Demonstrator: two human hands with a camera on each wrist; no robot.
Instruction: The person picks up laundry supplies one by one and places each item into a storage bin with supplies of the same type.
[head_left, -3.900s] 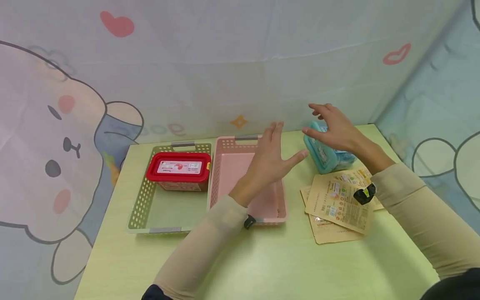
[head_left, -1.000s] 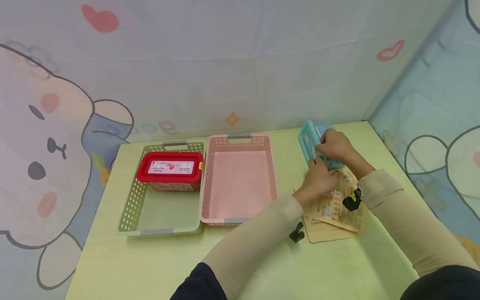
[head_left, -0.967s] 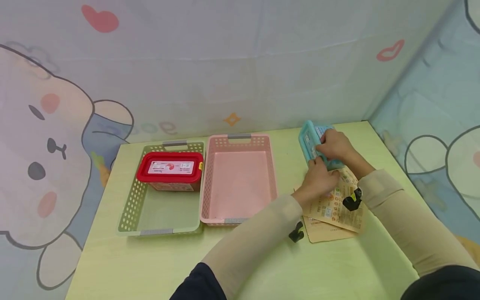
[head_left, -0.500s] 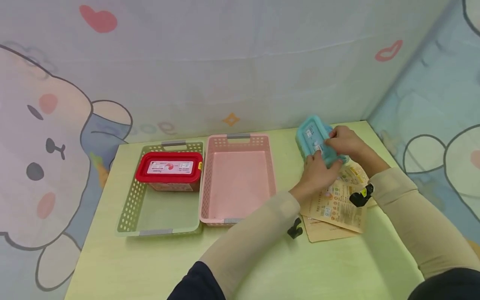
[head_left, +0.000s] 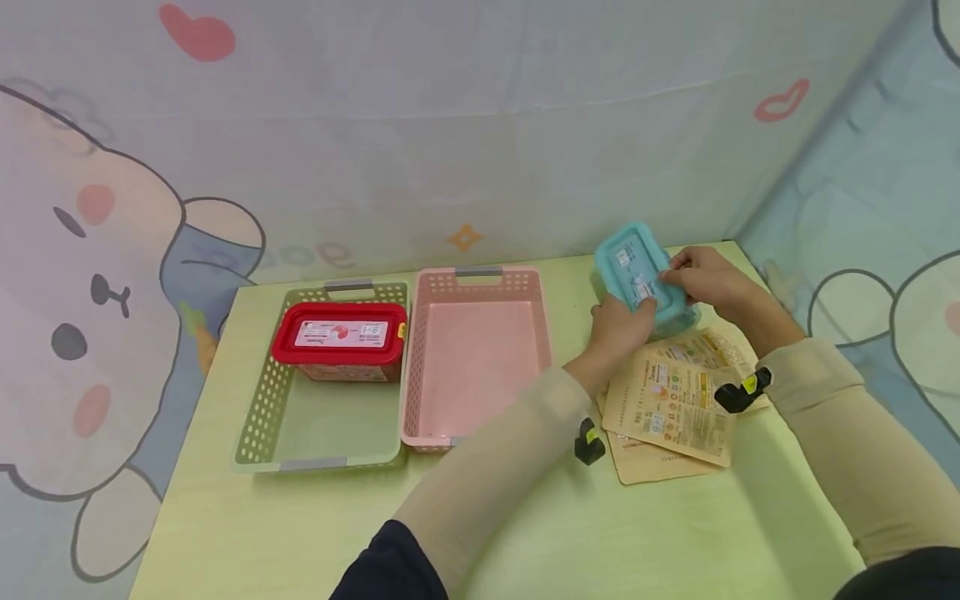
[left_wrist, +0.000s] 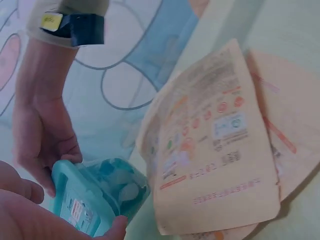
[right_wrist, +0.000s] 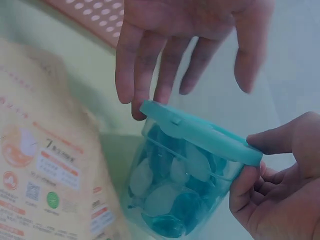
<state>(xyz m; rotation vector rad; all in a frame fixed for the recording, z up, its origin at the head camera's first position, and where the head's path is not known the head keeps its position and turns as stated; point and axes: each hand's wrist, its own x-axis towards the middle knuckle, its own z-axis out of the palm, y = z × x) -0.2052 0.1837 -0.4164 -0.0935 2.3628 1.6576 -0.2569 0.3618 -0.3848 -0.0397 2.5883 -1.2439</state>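
A clear plastic tub (right_wrist: 170,180) with a teal lid and teal-and-white pods inside stands tilted at the back right, its labelled lid (head_left: 628,260) facing up and left. My right hand (head_left: 708,279) pinches the lid's right edge between thumb and fingers, as the right wrist view shows. My left hand (head_left: 615,332) is at the near left side of the tub. In the right wrist view its fingers (right_wrist: 142,65) are nearly straight, with the tips right at the lid's rim and the thumb held apart.
Several flat cream pouches (head_left: 667,408) overlap just in front of the tub. A pink basket (head_left: 480,358) stands to the left. Beside it is a green basket (head_left: 330,425) holding a red-lidded box (head_left: 341,333). A printed cloth wall (head_left: 525,167) rises behind the table.
Both hands first hovered apart, then came onto the tub. Its lid has since turned more toward me. My left hand has shifted left along the lid, my right hand slightly right.
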